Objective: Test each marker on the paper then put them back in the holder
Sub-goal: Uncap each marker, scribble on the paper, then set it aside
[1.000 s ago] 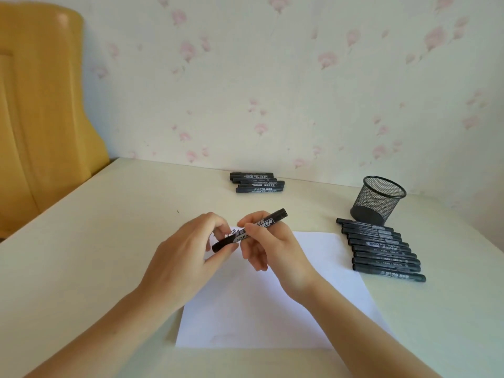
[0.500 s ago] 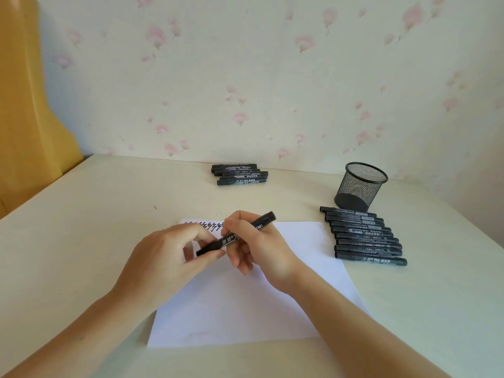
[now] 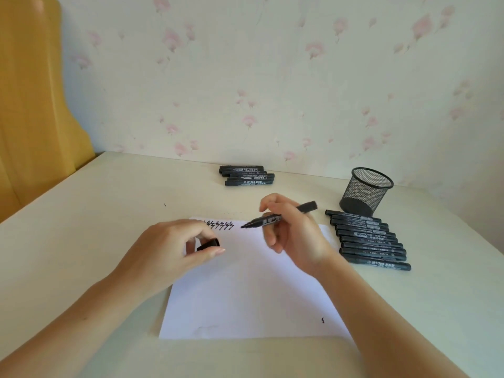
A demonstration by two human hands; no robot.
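Observation:
My right hand (image 3: pixel 296 234) grips an uncapped black marker (image 3: pixel 272 218), its tip pointing left just above the top of the white paper (image 3: pixel 245 290). My left hand (image 3: pixel 174 251) pinches the marker's black cap (image 3: pixel 208 244) over the paper's left part. A row of black zigzag marks (image 3: pixel 220 225) runs along the paper's top edge. A black mesh holder (image 3: pixel 364 190) stands at the right rear, with nothing visible inside it. Several capped markers (image 3: pixel 371 241) lie in a row in front of it. A smaller group of markers (image 3: pixel 246 175) lies near the wall.
The cream table (image 3: pixel 81 227) meets a flowered wall at the back. A yellow wooden board (image 3: pixel 30 105) rises at the left. A small ink mark (image 3: pixel 323 320) sits near the paper's lower right.
The cap has come off the marker: my left hand drew away to the left with it, and my right hand moved right and up with the marker's bare tip exposed.

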